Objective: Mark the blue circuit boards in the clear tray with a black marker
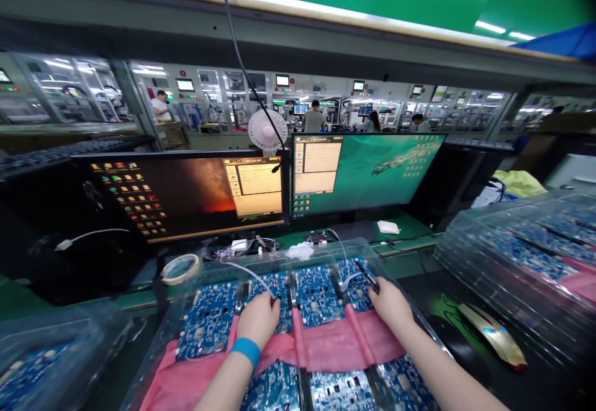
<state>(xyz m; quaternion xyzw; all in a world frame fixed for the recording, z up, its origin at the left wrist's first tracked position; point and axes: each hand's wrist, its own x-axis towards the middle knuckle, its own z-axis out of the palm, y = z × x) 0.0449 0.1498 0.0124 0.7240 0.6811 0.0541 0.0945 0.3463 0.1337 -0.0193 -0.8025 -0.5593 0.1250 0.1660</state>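
In the head view, a clear plastic tray (161,336) holds several blue circuit boards (314,293), with pink sheeting (326,343) lying across its middle. My left hand (261,318), with a blue band at the wrist, is closed over a board left of centre. Its fingers pinch the end of a white cable (251,272); the plug itself is hidden. My right hand (391,302) grips black tweezers (367,276), their tips pointing at the board at the tray's back right. Beside those tips, a second white cable (347,280) reaches down to the same board.
Two monitors (200,197) (367,172) stand behind the tray, with a small fan (267,130) between them. A tape roll (180,269) lies at left. To the right are a gold mouse (493,333) and stacked clear trays (503,268) of boards. Several people are in the background.
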